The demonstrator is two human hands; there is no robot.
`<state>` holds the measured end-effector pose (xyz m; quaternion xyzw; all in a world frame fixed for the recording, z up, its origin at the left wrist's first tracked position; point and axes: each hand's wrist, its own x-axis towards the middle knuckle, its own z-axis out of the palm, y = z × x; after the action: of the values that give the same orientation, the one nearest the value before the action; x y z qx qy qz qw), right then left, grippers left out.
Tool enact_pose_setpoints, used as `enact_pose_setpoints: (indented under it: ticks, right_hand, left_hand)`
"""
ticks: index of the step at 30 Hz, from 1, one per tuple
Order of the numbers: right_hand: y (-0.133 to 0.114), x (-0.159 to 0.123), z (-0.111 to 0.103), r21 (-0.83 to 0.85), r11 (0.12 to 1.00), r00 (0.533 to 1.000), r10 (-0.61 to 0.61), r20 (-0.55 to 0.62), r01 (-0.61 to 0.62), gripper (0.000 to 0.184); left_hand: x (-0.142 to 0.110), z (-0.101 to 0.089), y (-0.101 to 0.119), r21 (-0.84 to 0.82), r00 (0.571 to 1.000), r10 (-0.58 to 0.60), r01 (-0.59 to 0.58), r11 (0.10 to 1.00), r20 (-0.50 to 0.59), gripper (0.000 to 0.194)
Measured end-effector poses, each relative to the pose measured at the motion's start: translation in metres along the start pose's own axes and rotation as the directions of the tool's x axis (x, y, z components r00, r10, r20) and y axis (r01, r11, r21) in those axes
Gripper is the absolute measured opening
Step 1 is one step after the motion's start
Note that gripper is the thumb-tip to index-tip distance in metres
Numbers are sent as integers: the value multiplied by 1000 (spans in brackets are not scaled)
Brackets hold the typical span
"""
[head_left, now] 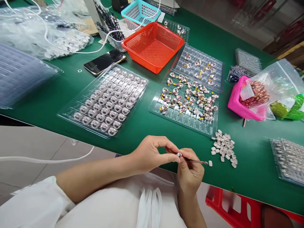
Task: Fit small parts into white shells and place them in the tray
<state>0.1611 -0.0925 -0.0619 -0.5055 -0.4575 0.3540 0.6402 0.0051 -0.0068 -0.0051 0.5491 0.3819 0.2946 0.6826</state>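
My left hand (pixel 153 153) is closed in a pinch, thumb and forefinger on a small rounded part (pixel 179 154) that looks white and dark. Against the same part press the fingertips of my right hand (pixel 190 171), which also grips thin metal tweezers (pixel 200 162); their tip points right. Just past that tip lies a single white rectangular cap (pixel 210 163). More white caps (pixel 223 145) are heaped loosely to its right. Beyond my hands, a clear tray (pixel 187 122) carries many small ring-shaped assemblies with yellow tabs. The fingers partly cover the held part.
A blister tray (pixel 104 103) of shiny rounded pieces and a phone (pixel 104 61) lie to the left. Behind stand a red basket (pixel 154 47) and a blue basket (pixel 141 12). At right are a pink basket (pixel 237 103) with bagged beads and another filled tray (pixel 288 160).
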Motion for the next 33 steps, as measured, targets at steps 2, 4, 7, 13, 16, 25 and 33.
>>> enact_pose_setpoints:
  ticks: [2,4,7,13,16,25,33]
  right_hand:
    - [1,0,0,2,1000,1000,8,-1,-8,22]
    - [1,-1,0,-1,1000,1000,9,-4,-9,22]
    - [1,-1,2,0,1000,1000,4,-9,-4,24]
    - [0,-1,4,-29,999,1000,-28,-15,27,25]
    - [-2,-1,3,-56,998,999,-38,-14,37,26]
    - [-9,-1,-5,-151,987,994,-45,96,59,36]
    - [-23,9,-10,-158,987,950,29,312,22,34]
  left_hand:
    - [-1,1,-1,5,1000,8,-8,1000,-10,11]
    - [-2,1,-2,5,1000,11,-11,1000,-23,11]
    - [-4,1,-3,2,999,14,-14,1000,-43,10]
    - [-4,0,-6,18,989,136,-136,991,-63,7]
    - [-3,0,-9,25,972,227,-226,974,-65,6]
    - [-1,-5,-11,37,967,253,-253,967,-10,4]
    - [9,-20,2,11,963,-207,208,978,174,20]
